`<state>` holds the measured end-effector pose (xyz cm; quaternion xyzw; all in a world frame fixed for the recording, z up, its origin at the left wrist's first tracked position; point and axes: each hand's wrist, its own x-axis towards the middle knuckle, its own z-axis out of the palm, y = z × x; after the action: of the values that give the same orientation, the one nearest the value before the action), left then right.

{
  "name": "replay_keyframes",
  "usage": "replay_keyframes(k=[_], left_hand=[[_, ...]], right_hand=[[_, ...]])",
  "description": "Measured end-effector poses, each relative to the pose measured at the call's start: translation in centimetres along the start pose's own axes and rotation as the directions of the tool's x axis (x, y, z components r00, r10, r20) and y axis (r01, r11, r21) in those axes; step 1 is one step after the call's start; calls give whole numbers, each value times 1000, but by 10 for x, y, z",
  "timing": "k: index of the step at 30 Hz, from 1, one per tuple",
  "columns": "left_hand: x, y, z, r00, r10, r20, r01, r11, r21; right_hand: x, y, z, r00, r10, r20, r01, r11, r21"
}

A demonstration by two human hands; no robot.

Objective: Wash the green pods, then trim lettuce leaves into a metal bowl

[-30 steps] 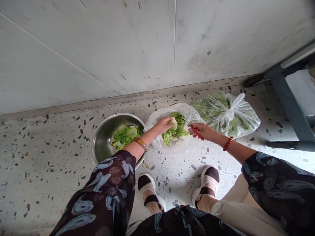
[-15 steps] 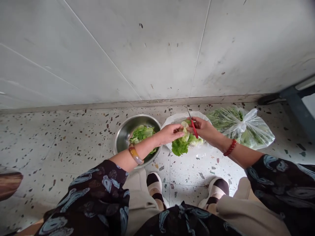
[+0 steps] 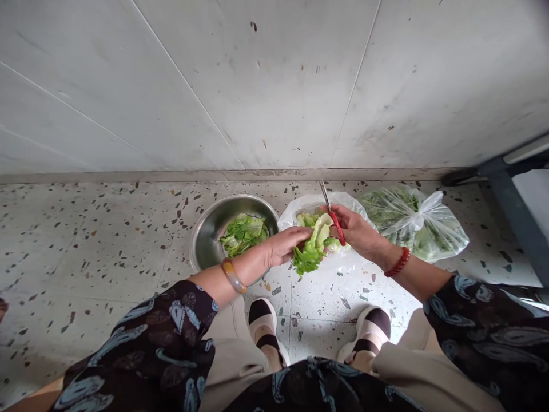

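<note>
My left hand [image 3: 288,244] is closed on a lettuce leaf [image 3: 313,246], its frilly green end hanging down and its pale stem end pointing up. In my right hand [image 3: 354,230] is a pair of red-handled scissors [image 3: 337,225], blades pointing up and away from me; its fingertips are close to the leaf's pale end, and whether they touch it is hidden. Beneath both hands lies an opened clear plastic bag [image 3: 295,207] with more lettuce [image 3: 307,218] in it. To the left, a steel basin [image 3: 201,240] holds cut lettuce leaves [image 3: 243,233].
A tied clear bag of greens [image 3: 422,226] rests on the speckled floor [image 3: 124,246] at the right. The pale wall [image 3: 274,86] rises just behind. A dark grey frame [image 3: 514,212] stands at far right. My shoes [image 3: 263,323] are close below.
The left hand has moved slightly down and left, and the leaf now shows more fully between my hands. The scissors stay in my right hand. The whole view has shifted a little.
</note>
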<state>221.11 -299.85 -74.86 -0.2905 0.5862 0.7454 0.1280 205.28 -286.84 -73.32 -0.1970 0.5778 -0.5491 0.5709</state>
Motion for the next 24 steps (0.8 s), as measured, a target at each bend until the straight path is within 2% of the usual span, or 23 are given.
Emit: replay_keyframes(k=[3,5,9,12,16,24], left_hand=[[2,0,6,990,-122,70,137,950,-282],[0,2,3,989,-145,31,147,932,-331],[-5,3,-8,992,-99,-72,77,963,-259],[-6,-1,-10,989,-59,-135,32,980,-195],[0,-6,-5,985,-35,-170,5,985,-171],[9,-14,10,994,-32,-101,24,996,-83]], right_hand=[[2,2,-1,999,-37,-11,36,998,-58],[2,5,-7,999,-36,-38,32,993,-115],[-5,12,-30,997,66,-45,-75,965,-250],[-15,19,-45,986,146,86,-108,931,-350],[-26,30,-47,943,210,257,-84,900,-427],[-24,42,-42,957,170,234,-55,902,-428]])
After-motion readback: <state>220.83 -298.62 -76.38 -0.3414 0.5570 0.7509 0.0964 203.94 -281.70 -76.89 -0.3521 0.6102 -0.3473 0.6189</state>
